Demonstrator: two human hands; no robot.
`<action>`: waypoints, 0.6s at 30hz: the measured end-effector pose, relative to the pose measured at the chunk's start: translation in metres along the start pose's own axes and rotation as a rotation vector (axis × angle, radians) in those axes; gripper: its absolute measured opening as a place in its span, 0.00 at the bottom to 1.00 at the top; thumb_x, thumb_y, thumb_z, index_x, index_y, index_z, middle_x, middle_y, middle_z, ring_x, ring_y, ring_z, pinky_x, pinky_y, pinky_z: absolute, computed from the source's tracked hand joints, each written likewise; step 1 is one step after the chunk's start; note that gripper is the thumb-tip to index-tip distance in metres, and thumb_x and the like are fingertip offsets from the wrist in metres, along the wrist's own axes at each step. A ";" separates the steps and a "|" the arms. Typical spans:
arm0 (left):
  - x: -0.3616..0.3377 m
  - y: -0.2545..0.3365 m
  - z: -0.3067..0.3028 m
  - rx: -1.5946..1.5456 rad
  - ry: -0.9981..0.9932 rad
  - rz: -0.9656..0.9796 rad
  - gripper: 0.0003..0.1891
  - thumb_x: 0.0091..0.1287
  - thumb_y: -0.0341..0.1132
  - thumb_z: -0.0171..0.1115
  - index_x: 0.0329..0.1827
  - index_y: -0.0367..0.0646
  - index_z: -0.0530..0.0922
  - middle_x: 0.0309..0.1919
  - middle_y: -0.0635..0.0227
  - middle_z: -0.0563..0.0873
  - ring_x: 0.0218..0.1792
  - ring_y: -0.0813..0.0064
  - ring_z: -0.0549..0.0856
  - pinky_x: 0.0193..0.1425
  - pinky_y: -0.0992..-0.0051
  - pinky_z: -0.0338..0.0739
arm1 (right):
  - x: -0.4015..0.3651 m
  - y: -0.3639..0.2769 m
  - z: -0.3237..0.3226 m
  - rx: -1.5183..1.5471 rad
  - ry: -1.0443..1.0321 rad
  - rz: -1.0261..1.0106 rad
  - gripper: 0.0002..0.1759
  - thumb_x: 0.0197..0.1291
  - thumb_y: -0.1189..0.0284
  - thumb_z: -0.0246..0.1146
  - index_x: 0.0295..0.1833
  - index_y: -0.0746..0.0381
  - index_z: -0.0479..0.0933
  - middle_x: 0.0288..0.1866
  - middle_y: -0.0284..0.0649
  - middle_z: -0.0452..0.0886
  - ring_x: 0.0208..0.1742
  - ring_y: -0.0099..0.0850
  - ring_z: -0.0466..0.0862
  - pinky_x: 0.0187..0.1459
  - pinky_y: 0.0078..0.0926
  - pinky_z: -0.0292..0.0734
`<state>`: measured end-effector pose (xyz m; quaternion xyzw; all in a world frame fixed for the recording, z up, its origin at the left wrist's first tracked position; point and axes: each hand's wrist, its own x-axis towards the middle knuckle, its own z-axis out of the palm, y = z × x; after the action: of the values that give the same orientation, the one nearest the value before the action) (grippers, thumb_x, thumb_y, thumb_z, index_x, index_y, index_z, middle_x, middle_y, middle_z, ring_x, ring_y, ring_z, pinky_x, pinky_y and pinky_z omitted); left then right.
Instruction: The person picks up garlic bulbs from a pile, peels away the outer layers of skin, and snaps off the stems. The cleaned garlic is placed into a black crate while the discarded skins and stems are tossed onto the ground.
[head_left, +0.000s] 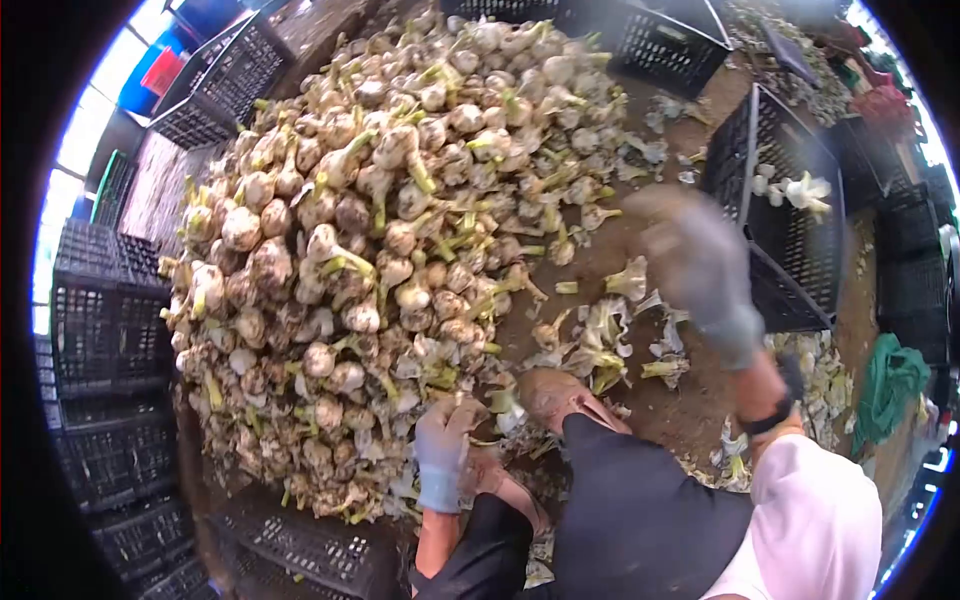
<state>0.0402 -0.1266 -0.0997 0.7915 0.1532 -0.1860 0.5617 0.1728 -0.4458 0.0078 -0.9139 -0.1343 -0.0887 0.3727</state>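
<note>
A large heap of garlic bulbs (390,230) with cut stems fills the middle of the head view. My left hand (445,445), in a grey glove, is at the heap's lower edge, beside my foot; what its fingers hold, if anything, is too small to make out. My right hand (700,270), also gloved, is smeared by motion over the bare floor, just left of a black crate (790,270). Its fingers cannot be made out. A few white bulbs (800,190) show in or above that crate, also blurred.
Stacked black crates (115,335) stand at the left, more crates (665,45) at the top. Another crate (300,550) lies at the bottom left. Husks and stem pieces (605,335) litter the floor near my feet. A green net (890,390) lies at the right.
</note>
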 end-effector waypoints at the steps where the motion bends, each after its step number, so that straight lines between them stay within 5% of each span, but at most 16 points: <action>1: 0.002 -0.010 0.008 -0.380 -0.016 -0.068 0.12 0.64 0.31 0.56 0.43 0.30 0.80 0.24 0.62 0.83 0.28 0.74 0.81 0.34 0.76 0.75 | 0.006 -0.016 0.039 0.405 -0.236 0.180 0.20 0.54 0.79 0.58 0.54 0.62 0.78 0.49 0.48 0.81 0.57 0.37 0.78 0.54 0.39 0.75; 4: -0.008 -0.038 0.012 -0.536 0.049 0.099 0.13 0.65 0.32 0.57 0.44 0.30 0.80 0.24 0.63 0.83 0.27 0.74 0.81 0.30 0.73 0.76 | 0.013 0.023 0.176 -0.356 -0.468 -0.021 0.17 0.52 0.75 0.62 0.49 0.64 0.78 0.53 0.49 0.75 0.52 0.45 0.78 0.52 0.43 0.76; 6: -0.003 -0.054 0.007 -0.621 -0.058 0.152 0.13 0.67 0.34 0.57 0.45 0.32 0.80 0.28 0.65 0.85 0.27 0.76 0.82 0.26 0.73 0.76 | 0.013 0.040 0.216 -0.401 -0.518 -0.026 0.17 0.47 0.78 0.62 0.47 0.64 0.78 0.50 0.48 0.76 0.52 0.44 0.78 0.49 0.44 0.76; 7: -0.003 -0.046 0.006 -0.518 0.045 -0.049 0.13 0.68 0.36 0.58 0.46 0.33 0.80 0.30 0.65 0.85 0.27 0.77 0.82 0.26 0.75 0.76 | 0.010 0.044 0.225 -0.422 -0.457 -0.074 0.17 0.46 0.79 0.61 0.46 0.64 0.79 0.48 0.48 0.77 0.51 0.43 0.78 0.48 0.43 0.76; 8: 0.000 -0.036 0.004 -0.412 0.145 -0.241 0.14 0.68 0.38 0.58 0.46 0.34 0.80 0.32 0.66 0.85 0.27 0.78 0.83 0.27 0.78 0.76 | 0.010 0.045 0.229 -0.445 -0.389 -0.124 0.16 0.46 0.79 0.61 0.44 0.64 0.79 0.46 0.47 0.77 0.49 0.42 0.78 0.46 0.42 0.76; 12: 0.008 -0.010 0.002 -0.500 0.122 -0.157 0.18 0.71 0.46 0.54 0.47 0.38 0.80 0.37 0.67 0.86 0.30 0.79 0.83 0.27 0.82 0.74 | 0.010 0.036 0.185 -0.476 -0.482 -0.038 0.12 0.46 0.79 0.60 0.39 0.59 0.81 0.39 0.42 0.78 0.45 0.40 0.79 0.43 0.39 0.76; 13: 0.011 -0.015 0.001 -0.491 0.085 -0.162 0.21 0.71 0.48 0.53 0.55 0.39 0.77 0.44 0.66 0.85 0.33 0.78 0.83 0.31 0.80 0.75 | 0.006 0.033 0.170 -0.478 -0.484 -0.037 0.12 0.46 0.79 0.60 0.39 0.59 0.81 0.39 0.42 0.78 0.45 0.40 0.79 0.43 0.39 0.76; 18: 0.011 0.013 0.014 -0.962 -0.085 -0.112 0.22 0.72 0.46 0.52 0.61 0.40 0.71 0.52 0.63 0.81 0.41 0.76 0.83 0.36 0.79 0.75 | -0.003 -0.023 0.142 -0.102 -0.597 -0.427 0.09 0.47 0.78 0.58 0.37 0.59 0.79 0.35 0.41 0.76 0.41 0.42 0.79 0.41 0.41 0.74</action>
<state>0.0542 -0.1440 -0.0984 0.4243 0.2409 -0.1563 0.8588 0.1719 -0.3307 -0.0778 -0.8684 -0.4200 0.0995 0.2440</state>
